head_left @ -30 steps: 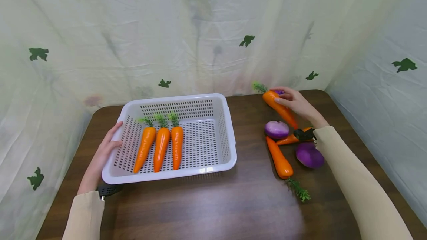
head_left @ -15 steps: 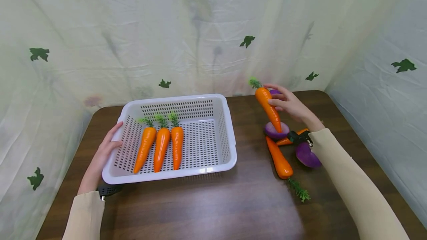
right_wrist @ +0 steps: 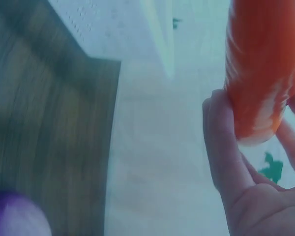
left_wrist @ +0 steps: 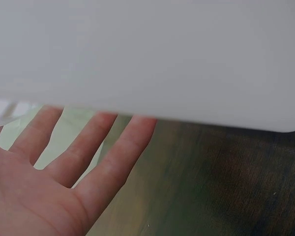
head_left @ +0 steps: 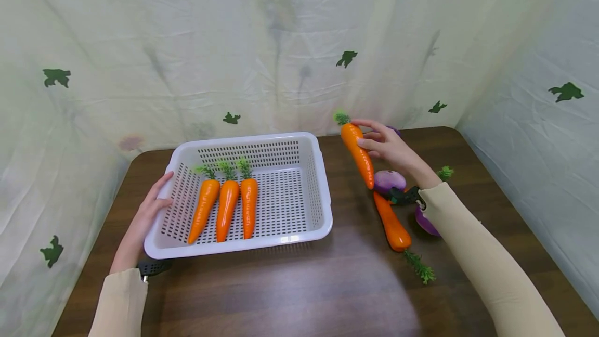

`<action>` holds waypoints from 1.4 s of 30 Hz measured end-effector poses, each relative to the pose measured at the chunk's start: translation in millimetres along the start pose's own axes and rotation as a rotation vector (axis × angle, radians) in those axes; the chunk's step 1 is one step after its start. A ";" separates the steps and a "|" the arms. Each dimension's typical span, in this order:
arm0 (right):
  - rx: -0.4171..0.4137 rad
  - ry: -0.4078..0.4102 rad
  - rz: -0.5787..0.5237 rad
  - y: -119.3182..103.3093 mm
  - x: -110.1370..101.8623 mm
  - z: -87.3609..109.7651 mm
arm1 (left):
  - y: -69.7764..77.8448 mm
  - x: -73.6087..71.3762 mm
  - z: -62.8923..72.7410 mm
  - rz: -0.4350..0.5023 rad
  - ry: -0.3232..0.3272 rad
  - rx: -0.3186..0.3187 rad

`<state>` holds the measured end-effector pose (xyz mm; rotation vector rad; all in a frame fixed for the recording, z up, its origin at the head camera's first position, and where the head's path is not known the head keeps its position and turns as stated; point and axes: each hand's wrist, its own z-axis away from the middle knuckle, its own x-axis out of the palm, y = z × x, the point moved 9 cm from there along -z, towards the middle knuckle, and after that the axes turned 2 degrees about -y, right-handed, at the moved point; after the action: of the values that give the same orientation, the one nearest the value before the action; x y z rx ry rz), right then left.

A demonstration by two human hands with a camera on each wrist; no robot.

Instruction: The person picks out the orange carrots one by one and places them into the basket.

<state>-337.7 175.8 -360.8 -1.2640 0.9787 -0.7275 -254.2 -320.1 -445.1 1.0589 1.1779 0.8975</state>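
A white perforated plastic basket (head_left: 317, 181) stands on the left of the table with three orange carrots (head_left: 228, 207) lying side by side in it. My left hand (head_left: 146, 212) rests at its left rim. In the left wrist view its fingers (left_wrist: 123, 152) look straight, with the tips hidden by the basket. Near the table's back edge, my right hand (head_left: 390, 147) holds another carrot (head_left: 357, 155) with a green top, raised and tilted, pinched between thumb and fingers. Below that hand lie a purple-and-white eggplant (head_left: 389, 181) and another carrot (head_left: 392, 222).
A purple eggplant (head_left: 425, 221) is partly covered by the right sleeve. Green leaves (head_left: 445, 172) of one more carrot show beyond the right wrist, and another purple piece (head_left: 394, 130) peeks out behind the hand. Pale patterned cloth (head_left: 281, 51) stands behind the dark wooden table (head_left: 281, 295).
My right hand has carried the carrot leftward, from above the vegetables toward the basket, and the carrot has turned more upright. My left hand and the basket have stayed in place.
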 end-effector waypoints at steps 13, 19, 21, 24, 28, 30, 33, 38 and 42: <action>-0.007 -0.026 -0.044 -7.4 36.2 -7.6 | -1.2 -0.3 0.1 -0.002 0.006 -0.007; -0.032 -0.039 -0.067 -10.0 54.1 -13.2 | -1.6 -0.4 0.1 0.003 0.004 -0.005; -0.042 -0.053 -0.071 -10.8 60.8 -14.7 | -1.6 -0.4 0.0 0.007 0.004 -0.002; -0.061 -0.070 -0.084 -12.4 70.9 -17.0 | -1.6 -0.2 -0.5 0.010 0.002 0.003; -0.072 -0.083 -0.107 -12.2 84.4 -20.9 | -1.3 -0.2 -1.0 0.011 -0.002 0.007; -0.069 -0.087 -0.121 -11.2 91.3 -22.5 | -1.2 -0.2 -1.3 0.008 -0.003 0.008; -0.061 -0.086 -0.132 -8.6 100.6 -25.0 | -1.2 0.0 -1.4 0.006 -0.003 0.008; -0.043 -0.073 -0.121 -4.4 113.0 -29.5 | -0.5 0.5 -1.2 0.009 -0.005 0.016; -0.037 -0.091 -0.111 -3.6 122.5 -33.3 | 0.5 0.7 -1.2 0.013 -0.006 0.017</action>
<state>-314.9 52.6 -381.8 -1.3808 0.8563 -0.7340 -255.2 -319.1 -444.9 1.0836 1.1765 0.8948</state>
